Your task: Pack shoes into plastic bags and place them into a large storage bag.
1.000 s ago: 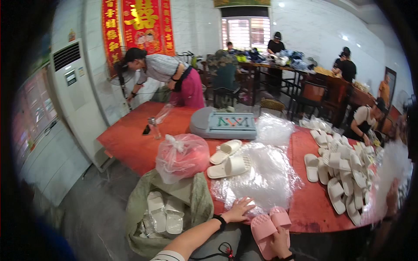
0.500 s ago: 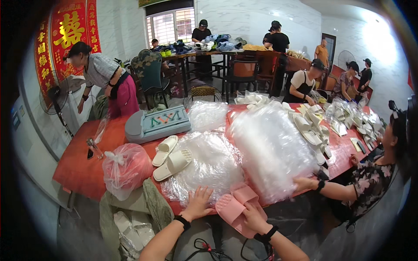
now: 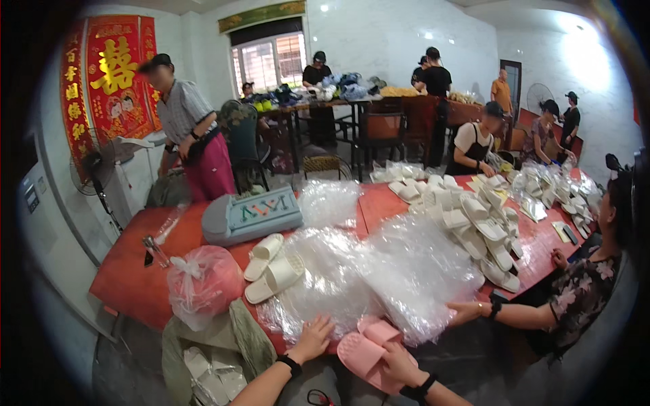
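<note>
A pair of pink slippers (image 3: pixel 367 352) is in my right hand (image 3: pixel 402 366), at the near edge of the red table. My fingers close round the slippers, one partly behind the other. With fingers stretched out, my left hand (image 3: pixel 313 338) rests against the near edge of a pile of clear plastic bags (image 3: pixel 325 264) and holds nothing. A pair of cream slippers (image 3: pixel 275 272) lies on the left side of that pile. To the right, a co-worker's hand (image 3: pixel 467 312) touches a large clear plastic bag stack (image 3: pixel 416 274).
A grey plastic device (image 3: pixel 252 215) stands behind the cream slippers. Left of them sits a tied bag with pink contents (image 3: pixel 203 281). An open sack of wrapped slippers (image 3: pixel 213 369) is below the table edge. Cream slippers (image 3: pixel 484 223) are heaped at right. Several people work around.
The co-worker's large clear bag stack has come down onto the table, baring more of the heaped slippers. The person at far left has straightened up. My hands keep nearly the same pose.
</note>
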